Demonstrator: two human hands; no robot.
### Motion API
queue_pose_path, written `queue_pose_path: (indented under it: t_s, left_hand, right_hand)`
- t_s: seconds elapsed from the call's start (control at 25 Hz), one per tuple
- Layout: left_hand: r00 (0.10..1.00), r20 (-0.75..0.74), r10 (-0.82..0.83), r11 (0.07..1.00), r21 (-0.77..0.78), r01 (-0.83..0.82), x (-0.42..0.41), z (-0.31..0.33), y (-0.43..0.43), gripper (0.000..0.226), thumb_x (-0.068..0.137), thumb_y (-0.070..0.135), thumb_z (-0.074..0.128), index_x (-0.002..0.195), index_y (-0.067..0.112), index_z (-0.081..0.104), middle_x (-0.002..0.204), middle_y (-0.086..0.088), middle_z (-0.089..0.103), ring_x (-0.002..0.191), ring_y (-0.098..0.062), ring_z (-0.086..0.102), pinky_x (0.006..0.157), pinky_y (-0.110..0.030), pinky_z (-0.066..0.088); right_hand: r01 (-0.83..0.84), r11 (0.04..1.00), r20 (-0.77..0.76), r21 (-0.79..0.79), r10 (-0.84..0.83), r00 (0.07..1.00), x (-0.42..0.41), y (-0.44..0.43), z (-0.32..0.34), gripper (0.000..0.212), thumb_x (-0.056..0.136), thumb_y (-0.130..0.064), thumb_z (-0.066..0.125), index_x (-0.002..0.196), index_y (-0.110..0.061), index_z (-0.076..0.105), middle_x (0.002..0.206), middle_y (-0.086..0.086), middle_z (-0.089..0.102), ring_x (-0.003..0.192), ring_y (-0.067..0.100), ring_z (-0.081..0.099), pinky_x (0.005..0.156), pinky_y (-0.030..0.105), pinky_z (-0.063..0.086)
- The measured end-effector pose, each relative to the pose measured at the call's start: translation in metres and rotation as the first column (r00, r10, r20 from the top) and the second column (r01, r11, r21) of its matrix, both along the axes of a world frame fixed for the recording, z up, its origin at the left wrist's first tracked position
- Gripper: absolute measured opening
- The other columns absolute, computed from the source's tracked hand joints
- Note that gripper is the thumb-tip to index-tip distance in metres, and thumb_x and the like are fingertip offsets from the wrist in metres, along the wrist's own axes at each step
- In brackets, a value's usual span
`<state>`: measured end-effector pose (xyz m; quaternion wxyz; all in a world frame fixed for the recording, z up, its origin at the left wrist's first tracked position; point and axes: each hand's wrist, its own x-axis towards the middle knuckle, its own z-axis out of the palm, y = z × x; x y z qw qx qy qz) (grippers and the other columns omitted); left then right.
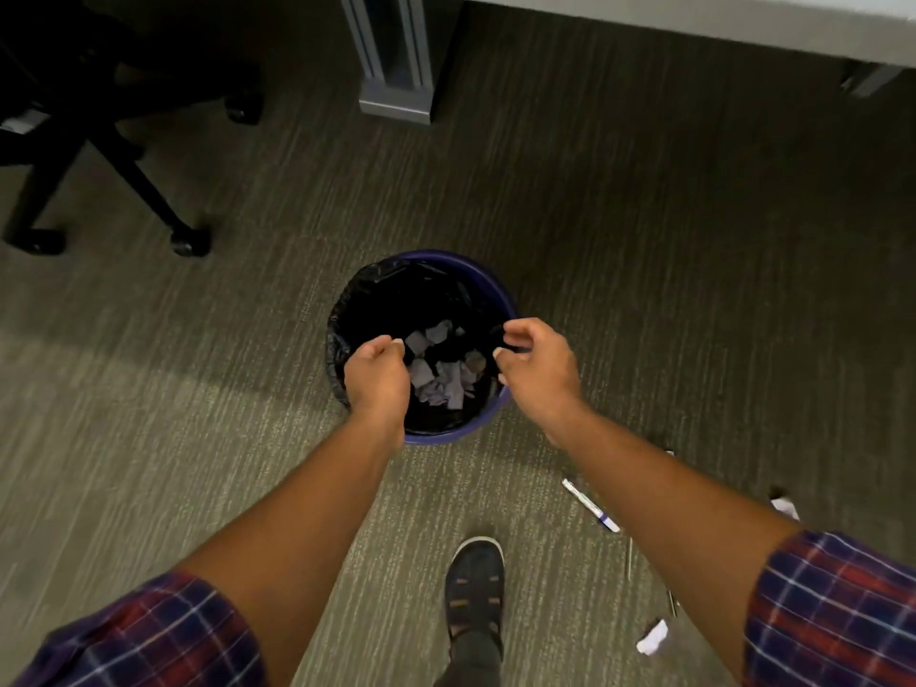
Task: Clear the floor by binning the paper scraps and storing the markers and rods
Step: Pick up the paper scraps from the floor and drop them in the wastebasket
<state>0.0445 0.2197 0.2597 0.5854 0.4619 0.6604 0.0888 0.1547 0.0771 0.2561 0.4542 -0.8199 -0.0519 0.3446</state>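
While both hands hover over the purple bin [488, 285] in the middle of the carpet, the binning step looks close to its end for this load: the left hand [376, 376] sits over the near-left rim with fingers curled in toward the thumb, and the right hand [538, 361] is pinched on what looks like the edge of the black liner [376, 290] at the right rim, though I cannot tell for sure what it grips. Crumpled paper scraps [441, 369] already lie at the bottom of the bin. Work remains on the floor to the near right: a white marker [590, 505] lies near the bin, thin rods [629, 557] sit closer in, and two loose scraps [653, 637] and [784, 505] are still unbinned. Next, I judge, the hands must leave the bin, turn right, and reach low for those pieces
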Motion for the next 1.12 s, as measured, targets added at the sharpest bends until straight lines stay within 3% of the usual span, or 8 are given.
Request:
queue_pose_path:
  t_s: [0.24, 0.44, 0.48, 0.6, 0.76, 0.88, 1.0, 1.12]
  left_hand:
    - [0.987, 0.084, -0.139, 0.920, 0.379, 0.097, 0.011, -0.003, -0.101, 0.011, 0.099, 0.014, 0.062, 0.106, 0.017, 0.069, 0.101, -0.020, 0.075, 0.094, -0.037, 0.072, 0.087, -0.049, 0.059]
    - [0.954, 0.049, -0.297, 0.916, 0.296, 0.270, 0.012, -0.054, -0.245, 0.014, 0.096, 0.006, 0.067, 0.110, 0.006, 0.070, 0.083, 0.003, 0.066, 0.069, 0.005, 0.060, 0.072, -0.017, 0.049]
    - [0.940, 0.036, -0.339, 0.909, 0.270, 0.317, 0.009, -0.066, -0.271, 0.015, 0.096, 0.005, 0.068, 0.111, 0.004, 0.070, 0.085, 0.002, 0.067, 0.070, 0.005, 0.060, 0.072, -0.014, 0.049]
    - [0.908, -0.046, -0.417, 0.892, 0.175, 0.418, -0.003, -0.112, -0.357, 0.012, 0.092, 0.003, 0.069, 0.100, 0.012, 0.072, 0.088, -0.003, 0.072, 0.076, -0.013, 0.064, 0.077, -0.025, 0.052]
    - [0.861, -0.153, -0.485, 0.867, 0.046, 0.497, -0.033, -0.185, -0.448, 0.022, 0.088, 0.001, 0.071, 0.091, 0.022, 0.067, 0.085, 0.001, 0.071, 0.076, -0.017, 0.067, 0.068, -0.014, 0.053]
    - [0.756, -0.250, -0.605, 0.788, -0.056, 0.613, -0.061, -0.243, -0.498, 0.021, 0.083, 0.004, 0.077, 0.103, 0.010, 0.071, 0.102, -0.013, 0.074, 0.094, -0.031, 0.072, 0.089, -0.040, 0.060]
    - [0.689, -0.308, -0.656, 0.748, -0.139, 0.649, -0.086, -0.284, -0.536, 0.027, 0.082, 0.012, 0.081, 0.107, 0.007, 0.072, 0.109, -0.014, 0.074, 0.103, -0.032, 0.071, 0.095, -0.046, 0.058]
    - [0.467, -0.426, -0.775, 0.569, -0.148, 0.809, -0.104, -0.306, -0.559, 0.033, 0.087, 0.032, 0.078, 0.115, 0.016, 0.070, 0.116, -0.007, 0.071, 0.111, -0.027, 0.068, 0.096, -0.041, 0.057]
  right_hand:
    - [0.050, 0.999, 0.176, 0.019, -0.053, 0.983, 0.024, -0.121, -0.009, 0.014, 0.092, -0.008, 0.069, 0.104, -0.014, 0.071, 0.085, -0.002, 0.071, 0.071, 0.013, 0.066, 0.076, 0.040, 0.061]
    - [0.050, 0.985, 0.184, -0.164, -0.019, 0.983, 0.033, -0.287, -0.043, 0.015, 0.091, -0.006, 0.069, 0.103, -0.014, 0.073, 0.088, 0.000, 0.072, 0.076, 0.019, 0.069, 0.079, 0.035, 0.055]
    - [0.042, 0.977, 0.162, -0.209, -0.008, 0.987, 0.031, -0.316, -0.054, 0.015, 0.091, -0.006, 0.069, 0.103, -0.014, 0.073, 0.089, 0.002, 0.073, 0.079, 0.022, 0.071, 0.079, 0.033, 0.055]
    - [-0.014, 0.946, 0.105, -0.323, 0.051, 0.993, 0.014, -0.405, -0.103, 0.016, 0.090, -0.007, 0.068, 0.104, -0.013, 0.073, 0.096, 0.007, 0.077, 0.086, 0.024, 0.072, 0.077, 0.030, 0.053]
    - [-0.165, 0.890, 0.044, -0.425, 0.203, 0.978, -0.020, -0.484, -0.178, 0.020, 0.092, -0.009, 0.064, 0.110, -0.011, 0.073, 0.104, 0.009, 0.074, 0.088, 0.024, 0.070, 0.077, 0.027, 0.050]
    - [-0.360, 0.798, -0.028, -0.483, 0.397, 0.917, -0.036, -0.511, -0.230, 0.026, 0.091, -0.011, 0.067, 0.117, -0.014, 0.070, 0.117, 0.010, 0.069, 0.098, 0.027, 0.068, 0.084, 0.031, 0.051]
    - [-0.517, 0.661, -0.030, -0.544, 0.600, 0.799, -0.049, -0.520, -0.273, 0.032, 0.091, -0.011, 0.069, 0.121, -0.022, 0.066, 0.123, 0.003, 0.065, 0.111, 0.026, 0.065, 0.093, 0.034, 0.049]
    - [-0.582, 0.567, -0.048, -0.582, 0.691, 0.722, -0.059, -0.519, -0.304, 0.048, 0.090, -0.008, 0.069, 0.134, -0.025, 0.060, 0.137, 0.001, 0.060, 0.124, 0.026, 0.060, 0.105, 0.038, 0.046]
